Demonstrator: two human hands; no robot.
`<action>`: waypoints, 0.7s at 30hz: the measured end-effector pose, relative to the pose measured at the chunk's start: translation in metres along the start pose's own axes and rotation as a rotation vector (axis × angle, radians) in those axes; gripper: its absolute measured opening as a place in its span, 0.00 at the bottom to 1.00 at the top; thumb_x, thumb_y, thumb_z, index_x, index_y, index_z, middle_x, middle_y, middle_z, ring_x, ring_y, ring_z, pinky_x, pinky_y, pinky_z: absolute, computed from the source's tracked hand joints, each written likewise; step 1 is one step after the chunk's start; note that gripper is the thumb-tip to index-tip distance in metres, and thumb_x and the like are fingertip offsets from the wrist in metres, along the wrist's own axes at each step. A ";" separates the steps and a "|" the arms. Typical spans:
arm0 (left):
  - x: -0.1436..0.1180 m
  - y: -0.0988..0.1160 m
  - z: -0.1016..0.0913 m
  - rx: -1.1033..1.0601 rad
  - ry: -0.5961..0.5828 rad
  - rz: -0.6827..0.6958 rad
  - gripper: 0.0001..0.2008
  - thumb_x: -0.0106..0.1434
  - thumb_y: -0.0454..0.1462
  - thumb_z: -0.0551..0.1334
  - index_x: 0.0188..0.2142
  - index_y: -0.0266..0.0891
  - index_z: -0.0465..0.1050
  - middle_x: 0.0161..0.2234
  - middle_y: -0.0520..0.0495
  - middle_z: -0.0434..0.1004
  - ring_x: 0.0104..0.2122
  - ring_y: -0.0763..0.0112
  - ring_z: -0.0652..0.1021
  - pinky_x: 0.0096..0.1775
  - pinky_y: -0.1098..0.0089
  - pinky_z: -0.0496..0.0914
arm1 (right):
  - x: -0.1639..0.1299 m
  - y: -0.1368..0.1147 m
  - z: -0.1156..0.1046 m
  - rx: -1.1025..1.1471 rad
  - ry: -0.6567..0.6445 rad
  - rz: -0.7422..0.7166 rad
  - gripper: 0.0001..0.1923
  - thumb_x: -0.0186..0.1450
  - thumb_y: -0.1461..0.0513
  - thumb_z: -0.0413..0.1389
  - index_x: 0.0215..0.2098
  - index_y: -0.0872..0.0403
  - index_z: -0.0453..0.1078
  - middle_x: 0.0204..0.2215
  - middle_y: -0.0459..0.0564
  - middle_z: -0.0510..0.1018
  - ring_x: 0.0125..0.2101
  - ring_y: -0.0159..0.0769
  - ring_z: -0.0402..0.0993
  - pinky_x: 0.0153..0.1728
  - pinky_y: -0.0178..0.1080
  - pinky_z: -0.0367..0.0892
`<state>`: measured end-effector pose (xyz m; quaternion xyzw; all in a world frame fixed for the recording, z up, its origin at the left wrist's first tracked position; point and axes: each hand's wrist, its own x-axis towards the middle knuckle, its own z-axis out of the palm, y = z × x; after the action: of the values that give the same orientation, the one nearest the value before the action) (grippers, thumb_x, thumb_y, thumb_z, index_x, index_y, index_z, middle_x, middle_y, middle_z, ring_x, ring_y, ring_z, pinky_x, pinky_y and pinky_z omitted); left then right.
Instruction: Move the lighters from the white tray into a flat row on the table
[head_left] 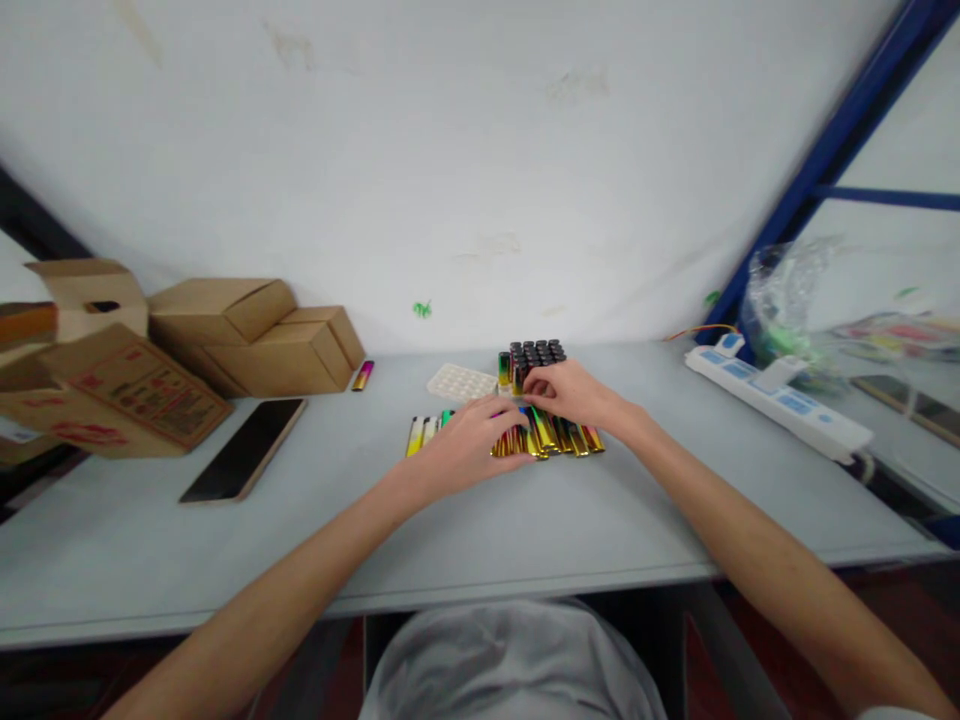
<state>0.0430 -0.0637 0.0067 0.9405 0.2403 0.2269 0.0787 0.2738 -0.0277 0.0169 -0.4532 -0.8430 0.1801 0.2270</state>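
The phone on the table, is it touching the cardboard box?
Apart. The head view shows a strip of bare table between the phone and the cardboard box.

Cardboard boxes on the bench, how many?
4, all at the table's left end: an open box at the far left, a printed box lying in front of it, and two plain boxes against the wall. More may sit outside the frame.

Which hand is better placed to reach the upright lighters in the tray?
Probably the right hand: it rests on the lying lighters right beside the tray of upright lighters. The left hand sits nearer and farther left.
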 end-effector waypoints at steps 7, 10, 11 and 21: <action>-0.001 0.002 -0.001 -0.005 0.007 -0.005 0.14 0.66 0.43 0.68 0.48 0.40 0.75 0.47 0.41 0.80 0.50 0.56 0.78 0.53 0.57 0.72 | 0.001 0.000 0.000 -0.044 -0.014 0.005 0.04 0.68 0.63 0.60 0.40 0.57 0.77 0.31 0.51 0.84 0.29 0.35 0.80 0.35 0.36 0.71; 0.001 0.004 -0.007 -0.014 0.035 -0.036 0.14 0.69 0.45 0.65 0.48 0.40 0.75 0.47 0.40 0.80 0.49 0.56 0.78 0.53 0.57 0.72 | 0.001 -0.001 -0.001 -0.045 -0.009 0.000 0.06 0.69 0.61 0.60 0.39 0.56 0.77 0.30 0.51 0.84 0.29 0.35 0.79 0.35 0.37 0.70; 0.003 0.003 -0.010 -0.017 0.064 -0.055 0.13 0.70 0.45 0.64 0.48 0.40 0.76 0.46 0.41 0.81 0.49 0.57 0.78 0.53 0.57 0.72 | 0.001 -0.001 -0.002 -0.045 -0.006 -0.001 0.06 0.69 0.61 0.60 0.39 0.56 0.77 0.30 0.51 0.84 0.29 0.35 0.79 0.34 0.37 0.70; 0.057 -0.065 -0.028 -0.149 0.199 -0.384 0.19 0.61 0.42 0.70 0.50 0.38 0.73 0.44 0.39 0.85 0.45 0.59 0.83 0.49 0.59 0.75 | -0.002 -0.009 -0.016 -0.127 0.129 -0.040 0.10 0.72 0.60 0.55 0.38 0.54 0.78 0.29 0.48 0.83 0.28 0.34 0.76 0.33 0.37 0.65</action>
<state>0.0478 0.0225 0.0367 0.8421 0.4042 0.3164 0.1654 0.2773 -0.0326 0.0349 -0.4607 -0.8451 0.0921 0.2551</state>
